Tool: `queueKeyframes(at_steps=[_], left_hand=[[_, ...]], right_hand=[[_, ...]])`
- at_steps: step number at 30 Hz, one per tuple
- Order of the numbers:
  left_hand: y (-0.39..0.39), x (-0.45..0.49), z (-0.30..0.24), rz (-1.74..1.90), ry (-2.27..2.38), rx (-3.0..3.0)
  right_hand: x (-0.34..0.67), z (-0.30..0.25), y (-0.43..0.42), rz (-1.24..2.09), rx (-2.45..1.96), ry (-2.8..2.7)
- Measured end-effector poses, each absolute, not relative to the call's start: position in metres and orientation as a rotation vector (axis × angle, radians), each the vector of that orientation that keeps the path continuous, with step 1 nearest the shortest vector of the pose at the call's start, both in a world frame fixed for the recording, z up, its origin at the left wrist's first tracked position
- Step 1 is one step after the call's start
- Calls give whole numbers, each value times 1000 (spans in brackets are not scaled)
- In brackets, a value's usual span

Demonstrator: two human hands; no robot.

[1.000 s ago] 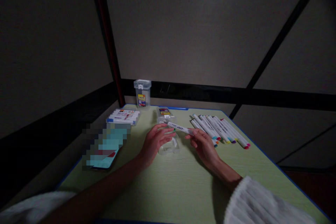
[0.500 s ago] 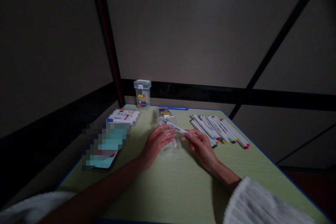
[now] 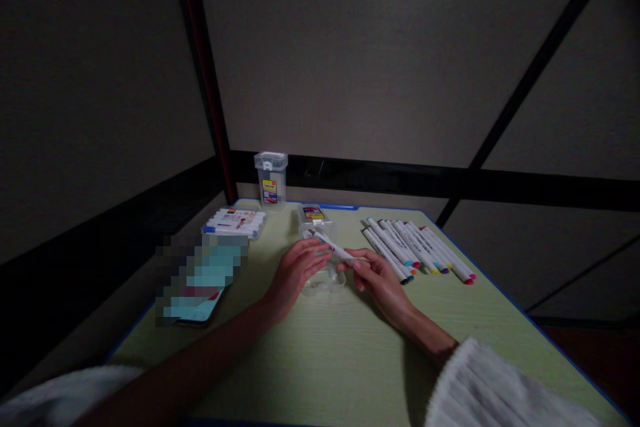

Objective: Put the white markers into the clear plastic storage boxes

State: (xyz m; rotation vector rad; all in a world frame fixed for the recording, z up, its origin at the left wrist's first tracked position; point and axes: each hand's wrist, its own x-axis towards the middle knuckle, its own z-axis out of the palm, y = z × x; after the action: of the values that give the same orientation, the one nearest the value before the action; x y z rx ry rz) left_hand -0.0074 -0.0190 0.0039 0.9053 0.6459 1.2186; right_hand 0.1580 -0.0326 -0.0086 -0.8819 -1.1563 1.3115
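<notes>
My right hand (image 3: pixel 380 280) pinches a white marker (image 3: pixel 336 250) by its near end. The marker slants up and left over the opened clear plastic box (image 3: pixel 324 288) lying on the table. My left hand (image 3: pixel 300 270) is beside that box, fingers stretched out and partly covering it, close to the marker. The box's far part carries a colourful label (image 3: pixel 314 213). Its inside is mostly hidden by my left fingers. To the right of my right hand lies a loose row of white markers (image 3: pixel 400 240) with coloured ends.
A clear lidded box (image 3: pixel 271 180) stands upright at the back left. In front of it lies a flat case of white markers (image 3: pixel 236 221). A partly blurred phone-like object (image 3: pixel 203 307) lies at left. The pale green table (image 3: pixel 320 360) has a blue edge and meets the wall behind.
My right hand has shifted slightly left with the marker, whose far end sits a little farther left over the box. My left hand has barely moved.
</notes>
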Motion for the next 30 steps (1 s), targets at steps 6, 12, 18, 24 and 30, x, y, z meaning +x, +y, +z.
queueKeyframes(at_steps=[6,12,18,24,30], left_hand=[[-18,-8,4,1220,659,882],[-18,-8,4,1224,656,895],[-19,-7,4,1228,679,913],[-19,-8,3,1240,674,929],[-19,-7,3,1243,694,922]], right_hand=[[157,-8,-33,1300,-874,-1196],[156,-8,-32,1264,-876,-1235],[156,-9,-32,1250,-881,-1250],[155,-7,-34,1264,-862,-1277],[155,-10,-33,1292,-836,-1293]])
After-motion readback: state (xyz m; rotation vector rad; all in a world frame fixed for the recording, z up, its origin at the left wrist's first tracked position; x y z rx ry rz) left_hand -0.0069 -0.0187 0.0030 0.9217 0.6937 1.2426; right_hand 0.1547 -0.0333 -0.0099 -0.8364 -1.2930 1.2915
